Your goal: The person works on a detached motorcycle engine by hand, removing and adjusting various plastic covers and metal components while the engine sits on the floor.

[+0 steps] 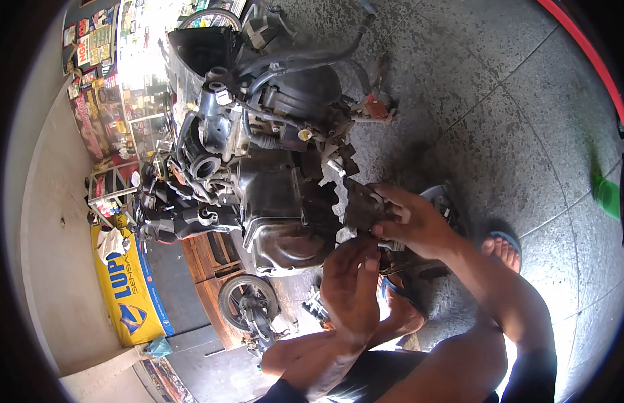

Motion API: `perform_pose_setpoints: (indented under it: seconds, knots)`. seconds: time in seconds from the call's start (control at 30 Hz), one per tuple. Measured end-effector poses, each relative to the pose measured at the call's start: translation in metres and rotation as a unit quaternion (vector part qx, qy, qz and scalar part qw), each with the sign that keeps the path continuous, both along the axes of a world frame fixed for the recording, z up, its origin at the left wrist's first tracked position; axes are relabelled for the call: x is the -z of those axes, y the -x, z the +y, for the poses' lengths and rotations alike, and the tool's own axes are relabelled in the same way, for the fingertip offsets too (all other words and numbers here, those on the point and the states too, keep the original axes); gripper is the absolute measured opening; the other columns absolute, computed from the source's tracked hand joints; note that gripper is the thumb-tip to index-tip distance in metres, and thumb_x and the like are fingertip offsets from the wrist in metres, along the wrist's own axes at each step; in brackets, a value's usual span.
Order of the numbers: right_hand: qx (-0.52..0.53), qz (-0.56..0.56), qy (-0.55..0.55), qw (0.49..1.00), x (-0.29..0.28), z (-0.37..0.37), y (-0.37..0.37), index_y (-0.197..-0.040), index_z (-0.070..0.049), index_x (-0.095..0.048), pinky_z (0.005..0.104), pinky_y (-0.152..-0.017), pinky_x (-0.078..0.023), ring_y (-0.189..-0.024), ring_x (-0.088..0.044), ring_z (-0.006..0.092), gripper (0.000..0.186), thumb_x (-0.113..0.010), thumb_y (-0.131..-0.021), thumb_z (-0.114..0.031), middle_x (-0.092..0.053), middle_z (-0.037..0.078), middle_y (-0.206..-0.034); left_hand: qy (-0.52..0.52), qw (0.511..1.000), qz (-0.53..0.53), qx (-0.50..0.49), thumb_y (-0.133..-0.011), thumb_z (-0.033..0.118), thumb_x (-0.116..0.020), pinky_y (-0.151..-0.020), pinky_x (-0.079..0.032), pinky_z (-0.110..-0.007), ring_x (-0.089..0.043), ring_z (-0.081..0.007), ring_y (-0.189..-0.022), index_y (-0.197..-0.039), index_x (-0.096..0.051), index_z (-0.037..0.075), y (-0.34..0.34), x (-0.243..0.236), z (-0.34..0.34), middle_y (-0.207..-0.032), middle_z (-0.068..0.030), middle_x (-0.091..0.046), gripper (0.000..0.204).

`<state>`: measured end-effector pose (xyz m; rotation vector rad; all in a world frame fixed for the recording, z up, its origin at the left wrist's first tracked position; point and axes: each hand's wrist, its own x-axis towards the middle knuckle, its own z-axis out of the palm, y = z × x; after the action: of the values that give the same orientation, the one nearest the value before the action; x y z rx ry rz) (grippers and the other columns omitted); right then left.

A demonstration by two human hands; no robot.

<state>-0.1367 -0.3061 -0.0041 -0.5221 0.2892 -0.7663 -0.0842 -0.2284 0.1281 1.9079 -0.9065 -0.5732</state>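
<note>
A greasy motorcycle engine point(292, 235) stands before me, with a dark ribbed cover and a rounded end cap facing my left hand. My right hand point(416, 221) closes its thumb and fingers on a dark, jagged-edged metal plate point(361, 205) at the engine's right side. Below that plate, my left hand point(352, 289) is held close to the engine's lower right corner, its fingers bent and pressed together. What lies between those fingers, if anything, is hidden. Hoses and cables point(278, 67) run over the upper part of the engine.
Grey tiled floor point(473, 80) extends to the right, with a green bottle point(606, 197) near the far right. Parked motorcycles point(191, 215), a wheel point(248, 302), a yellow banner point(127, 282) and a glass display case point(147, 67) are on the left. My sandalled feet point(503, 252) are close by.
</note>
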Motion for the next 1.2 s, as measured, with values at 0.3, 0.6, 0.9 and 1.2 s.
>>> perform_pose_setpoints:
  seconds: [0.3, 0.6, 0.9, 1.2]
  knots:
    - [-0.026, -0.133, -0.039, 0.990, 0.006, -0.021, -0.047, -0.149, 0.002, -0.044, 0.0357, -0.104, -0.043, -0.117, -0.054, 0.0187, 0.071, -0.074, -0.085, -0.006, -0.058, 0.009, -0.134, 0.044, 0.949, -0.242, 0.197, -0.094, 0.019, -0.066, -0.082, -0.052, -0.032, -0.065, -0.0222, -0.089, -0.101, -0.062, -0.006, -0.029, -0.064, 0.012, -0.100, -0.0176, -0.066, 0.026]
    - [0.007, -0.146, -0.018, 0.989, -0.002, -0.038, -0.057, -0.139, 0.002, -0.053, 0.0379, -0.104, -0.044, -0.113, -0.056, 0.0202, 0.062, -0.075, -0.081, -0.007, -0.063, 0.009, -0.120, -0.086, 0.753, -0.564, 0.328, -0.073, 0.006, -0.075, -0.097, -0.047, -0.046, -0.058, -0.0375, -0.111, -0.109, -0.070, 0.000, -0.066, -0.113, -0.059, -0.115, -0.0156, -0.066, 0.036]
    - [-0.001, -0.188, -0.045, 0.981, -0.007, -0.044, -0.045, -0.135, 0.005, -0.053, 0.0389, -0.100, -0.048, -0.110, -0.058, 0.0212, 0.057, -0.071, -0.082, -0.003, -0.062, 0.010, -0.121, -0.139, 0.702, -0.558, 0.420, -0.070, 0.010, -0.078, -0.094, -0.047, -0.046, -0.058, -0.0379, -0.109, -0.109, -0.069, -0.001, -0.079, -0.116, -0.095, -0.115, -0.0162, -0.065, 0.041]
    - [0.003, -0.255, -0.074, 0.964, -0.009, -0.049, -0.042, -0.135, 0.006, -0.053, 0.0399, -0.102, -0.047, -0.115, -0.059, 0.0197, 0.056, -0.066, -0.081, 0.001, -0.063, 0.012, -0.125, -0.174, 0.668, -0.581, 0.433, -0.072, 0.015, -0.074, -0.097, -0.044, -0.048, -0.055, -0.0383, -0.111, -0.114, -0.069, 0.000, -0.079, -0.114, -0.103, -0.116, -0.0159, -0.062, 0.045]
